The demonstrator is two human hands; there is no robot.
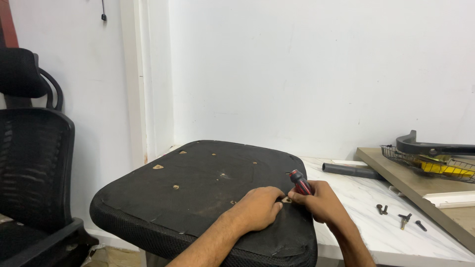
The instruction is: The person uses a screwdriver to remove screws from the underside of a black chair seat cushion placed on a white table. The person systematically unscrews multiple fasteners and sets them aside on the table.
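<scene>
seat cushion upside down on white marble table | right hand closed on red-black screwdriver at a hole near its right edge | left hand curled, fingertips pressing cushion beside tip | white wall behind | loose screws, black tube, wire basket right | office chair left

Your screwdriver (red-and-black handle) stands tilted between your right fingers, tip hidden. The black seat cushion lies underside-up beneath both sets of fingertips, bolt holes showing.
</scene>
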